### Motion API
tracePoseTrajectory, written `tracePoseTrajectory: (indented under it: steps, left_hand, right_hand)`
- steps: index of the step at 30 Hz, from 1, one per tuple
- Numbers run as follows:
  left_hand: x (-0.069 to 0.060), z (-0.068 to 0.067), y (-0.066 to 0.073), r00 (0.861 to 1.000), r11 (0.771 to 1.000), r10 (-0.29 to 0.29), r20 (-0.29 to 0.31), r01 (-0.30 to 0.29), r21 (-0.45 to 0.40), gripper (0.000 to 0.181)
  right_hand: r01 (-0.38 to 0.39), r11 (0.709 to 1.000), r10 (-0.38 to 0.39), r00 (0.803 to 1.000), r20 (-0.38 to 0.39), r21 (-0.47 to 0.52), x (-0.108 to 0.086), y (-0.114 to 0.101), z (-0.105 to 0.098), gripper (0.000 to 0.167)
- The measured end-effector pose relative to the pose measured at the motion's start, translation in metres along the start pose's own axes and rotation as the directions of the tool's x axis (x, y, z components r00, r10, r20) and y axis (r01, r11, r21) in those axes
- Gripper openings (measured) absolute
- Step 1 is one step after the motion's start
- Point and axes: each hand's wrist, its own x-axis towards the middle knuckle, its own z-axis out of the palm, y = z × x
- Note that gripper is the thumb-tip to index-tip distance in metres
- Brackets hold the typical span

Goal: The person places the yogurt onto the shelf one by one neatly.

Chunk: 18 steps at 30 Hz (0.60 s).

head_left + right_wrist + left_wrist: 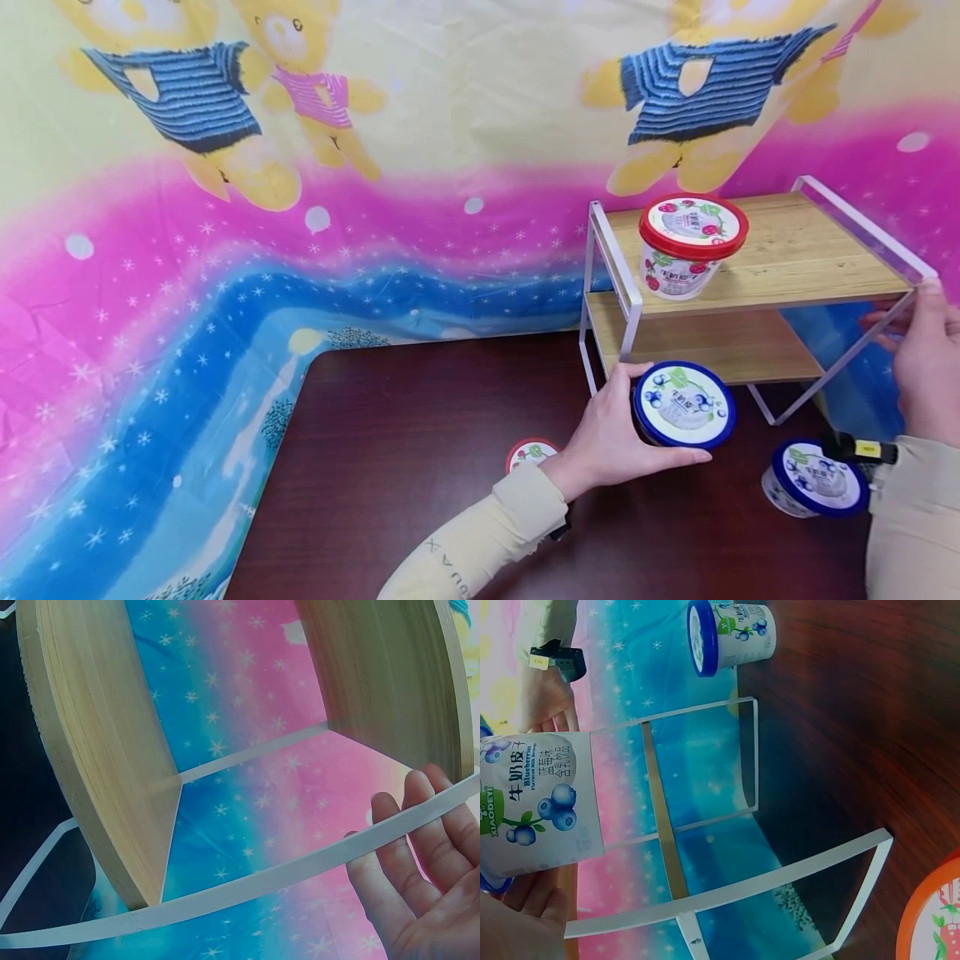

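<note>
Head view: worn on the head, facing forward and down; farthest back, taking in table (pixel 390 467), backdrop (pixel 480 125) and rack (pixel 817 242), the last near three o'clock. Left wrist view: close, facing past the held tub (pixel 544 799) at nine o'clock, through the rack to the backdrop; scene's top toward nine o'clock. Right wrist view: nearest the rack, facing between its shelves (pixel 97 735); scene's top toward three o'clock. Shared: right hand (pixel 427 877), all views; standing tub (pixel 742 637), four o'clock in head, twelve in left wrist.
</note>
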Motion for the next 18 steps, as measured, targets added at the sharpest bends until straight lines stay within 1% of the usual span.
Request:
tracePoseTrajectory:
  steps: [4, 6, 9, 14, 18]
  left_hand:
    - [0.001, 0.003, 0.000, 1.000, 1.000, -0.007, 0.016, 0.007, -0.009, 0.096]
    - [0.003, 0.005, 0.001, 1.000, 1.000, -0.008, 0.020, 0.008, -0.014, 0.097]
    - [0.005, 0.007, 0.001, 1.000, 1.000, 0.004, 0.023, -0.004, -0.004, 0.098]
    - [0.009, 0.012, 0.003, 1.000, 0.999, 0.021, 0.024, -0.022, 0.046, 0.100]
    - [0.012, 0.014, 0.007, 1.000, 0.997, 0.009, 0.015, -0.011, 0.079, 0.100]
  right_hand:
    - [0.007, 1.000, -0.007, 1.000, 0.008, 0.007, 0.005, 0.005, -0.001, 0.054]
    - [0.006, 1.000, -0.006, 1.000, 0.007, 0.002, 0.006, 0.006, -0.002, 0.054]
    - [-0.001, 1.000, 0.001, 1.000, 0.004, -0.009, 0.005, 0.005, -0.002, 0.048]
    - [-0.009, 1.000, 0.009, 1.000, 0.002, -0.009, 0.002, 0.002, -0.001, 0.035]
    - [-0.007, 1.000, 0.007, 1.000, 0.001, -0.015, 0.002, 0.002, -0.001, 0.037]
